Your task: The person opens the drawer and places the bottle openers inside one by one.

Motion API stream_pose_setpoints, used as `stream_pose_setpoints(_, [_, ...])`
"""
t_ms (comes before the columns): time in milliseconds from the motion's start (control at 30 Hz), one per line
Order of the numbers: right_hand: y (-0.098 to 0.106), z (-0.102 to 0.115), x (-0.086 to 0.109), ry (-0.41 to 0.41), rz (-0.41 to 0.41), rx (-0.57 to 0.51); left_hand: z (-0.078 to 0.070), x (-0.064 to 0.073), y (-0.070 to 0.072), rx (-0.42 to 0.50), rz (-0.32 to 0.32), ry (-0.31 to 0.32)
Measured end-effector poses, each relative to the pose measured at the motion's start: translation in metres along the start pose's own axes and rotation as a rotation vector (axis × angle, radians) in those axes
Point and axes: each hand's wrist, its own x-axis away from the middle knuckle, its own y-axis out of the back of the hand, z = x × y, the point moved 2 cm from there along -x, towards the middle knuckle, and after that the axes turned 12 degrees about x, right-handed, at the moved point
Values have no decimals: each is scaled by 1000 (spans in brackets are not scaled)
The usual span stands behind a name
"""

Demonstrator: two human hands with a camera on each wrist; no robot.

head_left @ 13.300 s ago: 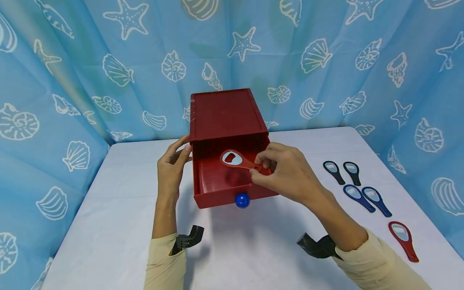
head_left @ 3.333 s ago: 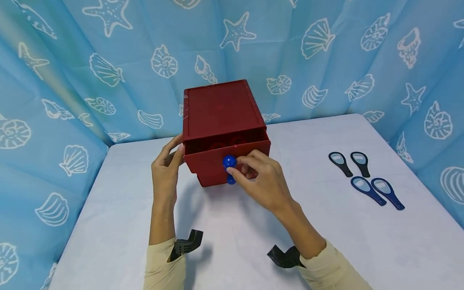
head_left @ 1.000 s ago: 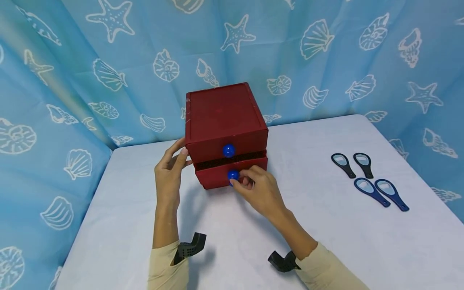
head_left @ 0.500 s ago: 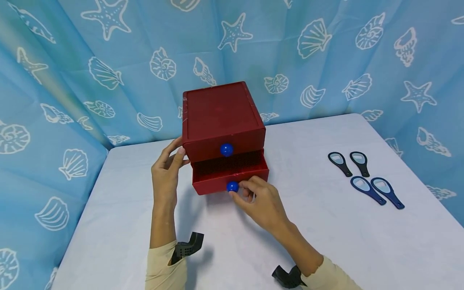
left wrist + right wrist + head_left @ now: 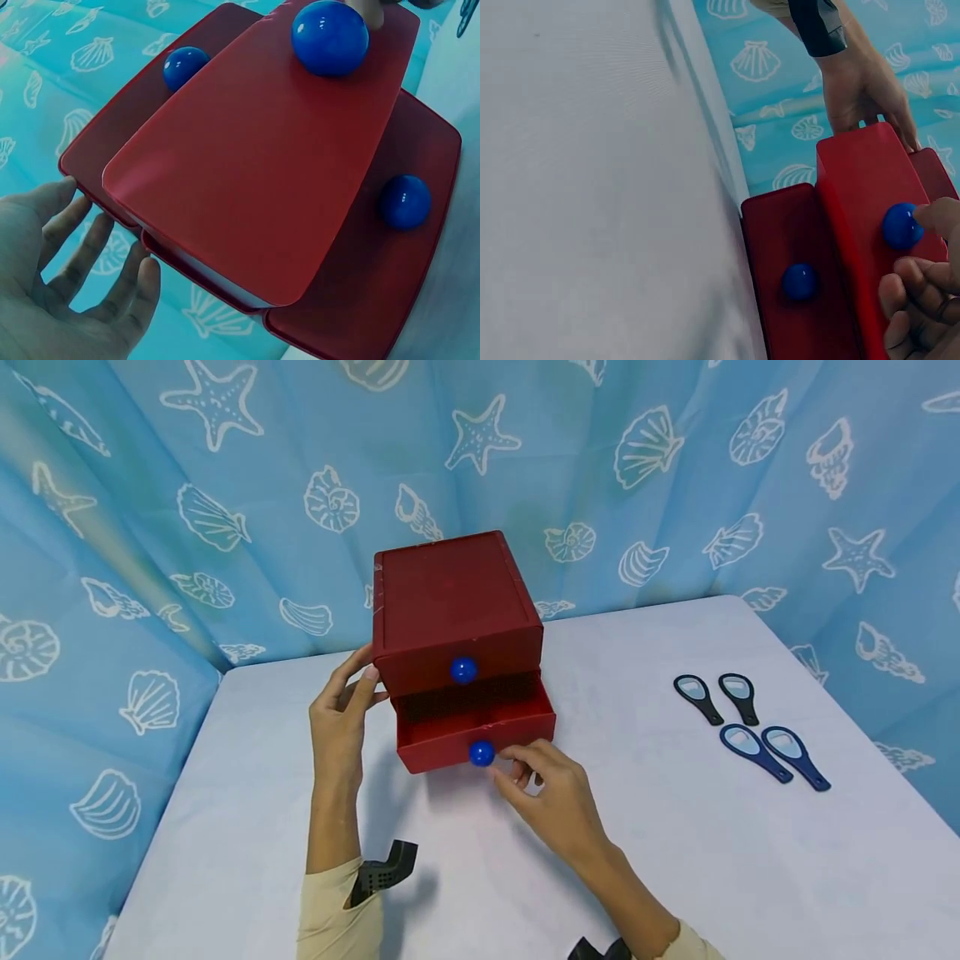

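Observation:
A dark red drawer cabinet (image 5: 453, 589) stands at the middle of the table. Its middle drawer (image 5: 435, 752) is pulled partway out, and the part of its inside that shows is bare. The top drawer (image 5: 420, 672) is pushed in; the bottom drawer (image 5: 780, 240) shows beneath in the right wrist view. My left hand (image 5: 339, 718) rests against the cabinet's left side, fingers extended along it. At the middle drawer's blue knob (image 5: 482, 753), my right hand (image 5: 551, 793) has its thumb and index finger parted, fingertips right beside the knob.
To the right on the white-covered table (image 5: 637, 860) lie two black magnifying glasses (image 5: 738, 696) and two blue magnifying glasses (image 5: 797, 757). A blue curtain (image 5: 585, 460) with white shells hangs behind the table and along its sides.
Earlier my right hand laid a red magnifying glass in the top drawer, later pushing that drawer in. It then pulled out the middle drawer and has loosened from its knob. The table's red magnifying glass is gone.

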Motion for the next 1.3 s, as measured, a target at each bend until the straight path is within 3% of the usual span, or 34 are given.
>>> stream_pose_setpoints(133, [-4, 2, -7, -42, 60, -2, 1, -1, 0, 6, 7, 5])
stream_pose_setpoints(300, [-7, 4, -10, -15, 35, -16, -1, -3, -1, -7, 6, 5])
stream_pose_setpoints(700, [-4, 4, 4, 60, -62, -97, -1, -2, -2, -7, 21, -17])
stream_pose_setpoints(1300, [5, 10, 36, 68, -65, -131, 0, 0, -1, -46, 6, -24])
